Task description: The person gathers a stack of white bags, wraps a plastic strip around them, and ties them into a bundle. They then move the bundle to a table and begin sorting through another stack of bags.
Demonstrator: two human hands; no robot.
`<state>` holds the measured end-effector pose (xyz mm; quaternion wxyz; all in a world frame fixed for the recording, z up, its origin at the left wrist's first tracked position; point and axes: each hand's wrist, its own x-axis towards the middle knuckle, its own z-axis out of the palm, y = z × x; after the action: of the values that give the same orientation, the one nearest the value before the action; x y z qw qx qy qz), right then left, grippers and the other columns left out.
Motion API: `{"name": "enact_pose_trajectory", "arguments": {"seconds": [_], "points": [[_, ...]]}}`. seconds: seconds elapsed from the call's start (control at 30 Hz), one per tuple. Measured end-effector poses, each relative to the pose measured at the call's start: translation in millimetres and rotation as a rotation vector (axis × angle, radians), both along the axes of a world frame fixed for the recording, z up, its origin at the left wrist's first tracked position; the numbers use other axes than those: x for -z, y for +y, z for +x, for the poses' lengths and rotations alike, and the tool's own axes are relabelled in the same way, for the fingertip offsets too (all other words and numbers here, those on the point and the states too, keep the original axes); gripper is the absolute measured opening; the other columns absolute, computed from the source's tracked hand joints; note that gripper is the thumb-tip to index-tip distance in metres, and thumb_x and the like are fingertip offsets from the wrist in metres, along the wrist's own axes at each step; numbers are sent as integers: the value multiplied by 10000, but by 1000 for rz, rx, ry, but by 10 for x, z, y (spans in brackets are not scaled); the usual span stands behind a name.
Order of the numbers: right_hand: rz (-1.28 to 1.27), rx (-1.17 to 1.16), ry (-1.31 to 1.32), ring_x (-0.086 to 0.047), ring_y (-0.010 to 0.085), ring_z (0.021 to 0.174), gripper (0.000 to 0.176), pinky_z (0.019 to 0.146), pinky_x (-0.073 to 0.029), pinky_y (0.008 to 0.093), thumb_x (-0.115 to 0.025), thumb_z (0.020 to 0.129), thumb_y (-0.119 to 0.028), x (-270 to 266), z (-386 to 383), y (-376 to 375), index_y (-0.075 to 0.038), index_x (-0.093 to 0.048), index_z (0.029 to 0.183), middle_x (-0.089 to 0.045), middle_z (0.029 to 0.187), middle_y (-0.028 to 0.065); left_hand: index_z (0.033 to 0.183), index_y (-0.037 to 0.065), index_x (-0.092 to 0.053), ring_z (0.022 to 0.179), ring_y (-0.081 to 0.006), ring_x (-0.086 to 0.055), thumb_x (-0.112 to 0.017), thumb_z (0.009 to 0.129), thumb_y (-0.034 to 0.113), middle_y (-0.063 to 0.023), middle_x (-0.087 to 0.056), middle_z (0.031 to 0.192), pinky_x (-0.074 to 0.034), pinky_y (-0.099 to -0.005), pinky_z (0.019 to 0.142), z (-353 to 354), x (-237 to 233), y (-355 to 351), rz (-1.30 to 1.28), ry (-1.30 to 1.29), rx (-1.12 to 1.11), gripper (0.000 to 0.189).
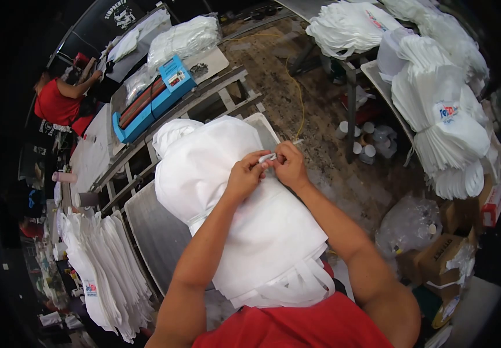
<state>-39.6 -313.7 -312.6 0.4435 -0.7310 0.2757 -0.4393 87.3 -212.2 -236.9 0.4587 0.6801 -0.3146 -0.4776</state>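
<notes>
A thick bundle of white fabric bags (273,226) lies in front of me, cinched at its middle by a narrow white band. Loose white handles (288,285) hang from its near end, close to my red shirt. At the bundle's right edge, my left hand (246,176) is closed in a pinch on a white strip (268,157). My right hand (290,167) pinches the same strip just beside it, and a short end pokes out past its fingers. Whether the strip is knotted cannot be made out.
Under the bundle is a grey board (153,223). White bags (102,272) hang at left; tied bag stacks (436,116) fill a table at right. A blue machine (153,101) stands ahead-left, near a person in red (59,100). Cardboard boxes (440,255) sit at lower right.
</notes>
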Motion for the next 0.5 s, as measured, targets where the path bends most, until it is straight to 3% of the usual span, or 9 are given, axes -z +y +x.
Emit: {"name": "enact_pose_trajectory", "arguments": {"seconds": [0.03, 0.1, 0.2, 0.43, 0.5], "points": [[4, -1, -3, -592, 172, 712, 191, 641, -498, 291, -735, 753, 46, 21, 20, 23, -18, -567, 818, -602, 820, 61, 1183, 36, -701, 686, -37, -517, -616, 994, 122, 21, -683, 1088, -444, -197, 592, 5, -15, 3, 4, -3, -1, 224], [352, 52, -69, -604, 182, 718, 214, 640, -502, 298, -731, 747, 50, 20, 63, 78, -17, -590, 893, -604, 817, 77, 1258, 57, -668, 682, -34, -510, -589, 1013, 145, 40, -687, 957, -440, -193, 585, 13, -25, 16, -14, 48, 2, 272], [171, 47, 42, -624, 186, 717, 251, 635, -506, 300, -719, 761, 50, -73, -31, 98, -19, -601, 971, -614, 820, 86, 1228, 68, -685, 662, -31, -498, -561, 1032, 172, 36, -658, 857, -428, -192, 569, -9, -7, 5, -45, 14, -8, 254], [186, 22, 30, -612, 180, 668, 229, 612, -502, 303, -760, 775, -6, -143, -116, 156, -19, -618, 955, -629, 779, 80, 1096, 77, -701, 618, -31, -471, -532, 1051, 208, 38, -573, 715, -402, -190, 559, 46, 70, 5, -9, 69, -54, 219], [150, -99, 73, -599, 149, 662, 251, 614, -499, 288, -804, 763, -44, -159, -154, 173, -15, -639, 950, -642, 764, 61, 1055, 75, -695, 617, -33, -480, -530, 1052, 217, 35, -579, 719, -408, -191, 574, 66, 85, 2, -22, 103, -65, 217]]}}
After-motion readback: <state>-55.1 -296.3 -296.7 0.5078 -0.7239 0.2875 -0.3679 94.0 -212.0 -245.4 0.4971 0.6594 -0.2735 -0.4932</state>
